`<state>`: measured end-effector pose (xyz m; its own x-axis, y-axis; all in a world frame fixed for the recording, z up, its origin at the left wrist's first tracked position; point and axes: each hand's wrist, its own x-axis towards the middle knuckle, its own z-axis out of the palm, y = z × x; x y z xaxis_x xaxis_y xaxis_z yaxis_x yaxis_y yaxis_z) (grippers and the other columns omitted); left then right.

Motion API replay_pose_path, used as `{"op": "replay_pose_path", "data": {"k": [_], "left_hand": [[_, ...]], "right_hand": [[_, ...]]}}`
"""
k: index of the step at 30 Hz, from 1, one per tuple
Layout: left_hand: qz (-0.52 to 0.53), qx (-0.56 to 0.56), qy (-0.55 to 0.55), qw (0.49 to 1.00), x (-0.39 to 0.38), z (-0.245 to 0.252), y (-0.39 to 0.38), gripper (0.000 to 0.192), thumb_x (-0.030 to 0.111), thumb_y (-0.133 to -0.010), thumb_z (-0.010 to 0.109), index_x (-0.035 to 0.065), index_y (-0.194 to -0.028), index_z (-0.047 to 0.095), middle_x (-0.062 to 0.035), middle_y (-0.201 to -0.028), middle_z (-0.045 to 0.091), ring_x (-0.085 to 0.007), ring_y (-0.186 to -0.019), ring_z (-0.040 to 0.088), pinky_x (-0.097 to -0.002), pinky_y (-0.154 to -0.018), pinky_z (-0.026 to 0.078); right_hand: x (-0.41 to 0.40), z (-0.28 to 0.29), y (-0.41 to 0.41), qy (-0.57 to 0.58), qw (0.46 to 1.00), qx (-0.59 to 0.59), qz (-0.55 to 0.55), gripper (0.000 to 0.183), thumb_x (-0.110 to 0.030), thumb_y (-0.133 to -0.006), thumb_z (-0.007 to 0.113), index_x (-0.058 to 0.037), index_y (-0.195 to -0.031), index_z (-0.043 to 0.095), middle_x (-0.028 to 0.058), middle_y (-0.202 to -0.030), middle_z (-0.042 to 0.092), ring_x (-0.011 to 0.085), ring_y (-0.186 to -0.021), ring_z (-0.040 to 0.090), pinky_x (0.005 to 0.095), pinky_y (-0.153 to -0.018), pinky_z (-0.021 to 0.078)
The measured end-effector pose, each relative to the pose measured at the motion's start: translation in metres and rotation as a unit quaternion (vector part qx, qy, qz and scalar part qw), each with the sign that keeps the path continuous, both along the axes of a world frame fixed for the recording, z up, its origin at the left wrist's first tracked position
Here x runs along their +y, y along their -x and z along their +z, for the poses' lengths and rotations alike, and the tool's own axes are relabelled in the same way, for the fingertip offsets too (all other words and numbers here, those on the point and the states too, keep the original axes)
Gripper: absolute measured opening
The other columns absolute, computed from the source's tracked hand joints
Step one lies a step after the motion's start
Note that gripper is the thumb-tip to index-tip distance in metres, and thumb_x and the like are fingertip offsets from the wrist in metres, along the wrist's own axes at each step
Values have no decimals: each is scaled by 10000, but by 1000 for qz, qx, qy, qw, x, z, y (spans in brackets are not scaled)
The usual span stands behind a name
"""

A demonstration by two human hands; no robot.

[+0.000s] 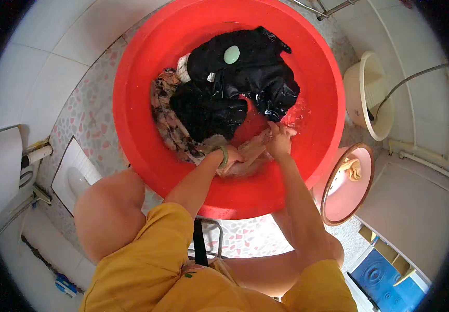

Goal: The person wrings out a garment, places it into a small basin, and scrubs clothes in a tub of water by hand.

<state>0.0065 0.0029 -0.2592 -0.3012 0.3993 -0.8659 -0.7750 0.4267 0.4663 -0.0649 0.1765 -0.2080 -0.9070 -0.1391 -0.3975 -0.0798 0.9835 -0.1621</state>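
Note:
A big red plastic tub [142, 156] with water in it stands before me. Both hands reach into its near side and hold a thin, sheer pale fabric [253, 150], partly under water. My left hand [230, 159], with a green bangle [223, 156] at the wrist, grips it near the middle. To the right, my right hand [281, 139] has its fingers closed on the other end. Wet black clothing [244, 62] lies beyond my hands, with a pale green bar of soap [231, 54] on top. A patterned cloth [166, 113] curves along the left.
Right of the tub stand a cream basin [355, 91] and a pink bucket [359, 195] with a yellowish cloth [351, 169] inside. A white squat toilet [78, 175] is set into the speckled floor at left. A metal-framed stool [220, 238] is beneath me.

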Motion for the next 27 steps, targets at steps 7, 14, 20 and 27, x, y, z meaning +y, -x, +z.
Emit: {"op": "replay_pose_path", "data": {"k": [7,14,20,27], "left_hand": [[382,247,121,882,0,-16,-22,505,437,-682,623,2,-931,566,-136,-884,594,-208,-783,561,-312,-714,439],[483,-6,-331,810,-10,-54,-19,412,484,-781,491,74,-772,533,-78,-817,573,-172,-678,552,-268,-615,445],[393,57,-415,819,-7,-53,-23,390,437,-830,425,74,-772,556,-59,-824,562,-150,-722,528,-284,-663,434],[272,214,-13,938,11,28,-9,415,395,-821,410,20,-885,576,-176,-944,574,-307,-928,524,-362,-787,405]], "right_hand": [[28,-62,-44,-63,991,115,-20,429,-314,-692,616,-107,-1056,524,130,-1121,476,305,-1043,441,383,-809,426],[-117,-9,-114,352,896,131,-236,198,-142,-678,629,-34,-837,582,91,-720,545,259,-762,520,329,-693,428],[-138,27,-94,316,902,248,-161,195,-189,-741,537,-1,-689,542,159,-640,554,267,-579,552,382,-534,436],[7,-24,-15,80,972,3,-222,375,-398,-686,582,-75,-875,610,210,-831,580,318,-742,574,411,-684,461]]}}
